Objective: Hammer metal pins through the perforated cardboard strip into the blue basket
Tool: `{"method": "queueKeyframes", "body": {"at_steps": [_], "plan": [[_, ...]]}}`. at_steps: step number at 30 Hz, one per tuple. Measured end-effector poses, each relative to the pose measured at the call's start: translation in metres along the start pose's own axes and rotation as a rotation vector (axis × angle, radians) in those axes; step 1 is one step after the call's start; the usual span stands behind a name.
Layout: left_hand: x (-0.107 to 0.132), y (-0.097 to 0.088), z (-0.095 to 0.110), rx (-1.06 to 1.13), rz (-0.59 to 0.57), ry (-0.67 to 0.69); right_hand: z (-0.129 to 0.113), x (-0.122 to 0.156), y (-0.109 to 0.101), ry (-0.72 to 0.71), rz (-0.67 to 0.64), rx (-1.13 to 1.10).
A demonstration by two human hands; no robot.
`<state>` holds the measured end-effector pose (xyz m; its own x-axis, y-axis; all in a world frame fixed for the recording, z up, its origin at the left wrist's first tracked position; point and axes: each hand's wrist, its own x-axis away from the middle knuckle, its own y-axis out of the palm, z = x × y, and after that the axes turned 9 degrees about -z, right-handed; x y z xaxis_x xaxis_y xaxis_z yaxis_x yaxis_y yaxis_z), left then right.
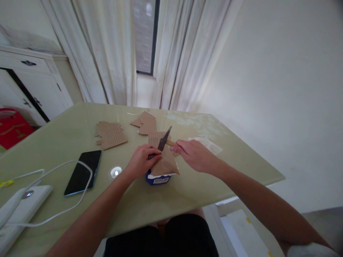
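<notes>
My right hand [194,154] is closed round the wooden handle of a hammer [164,140], whose dark metal head is tilted just above my left fingertips. My left hand [143,160] pinches a small dark, thin metal piece [151,156] over a brown cardboard sheet [164,166]; its exact kind is too small to make out. Rows of small dark holes or marks cover the sheet's far part. Beneath the sheet is a blue container [158,179] with a white label, mostly hidden. My left hand also rests at the sheet's left edge.
Further back on the table [198,192] lie a marked cardboard piece [114,136] and torn cardboard [147,123]. On the left are a phone [83,172], a white power strip [29,203] with a cable, and a small round white object [116,172]. Crumpled clear plastic [210,144] lies right.
</notes>
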<state>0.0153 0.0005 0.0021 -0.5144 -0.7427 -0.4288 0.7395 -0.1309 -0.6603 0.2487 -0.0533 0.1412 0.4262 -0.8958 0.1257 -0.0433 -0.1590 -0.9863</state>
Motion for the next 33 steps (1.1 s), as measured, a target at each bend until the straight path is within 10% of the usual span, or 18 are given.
{"method": "queueKeyframes", "body": {"at_steps": [33], "plan": [[0.006,-0.001,0.010,-0.016,0.003,-0.099,0.013,-0.010,0.038,0.002,-0.016,-0.098]]}}
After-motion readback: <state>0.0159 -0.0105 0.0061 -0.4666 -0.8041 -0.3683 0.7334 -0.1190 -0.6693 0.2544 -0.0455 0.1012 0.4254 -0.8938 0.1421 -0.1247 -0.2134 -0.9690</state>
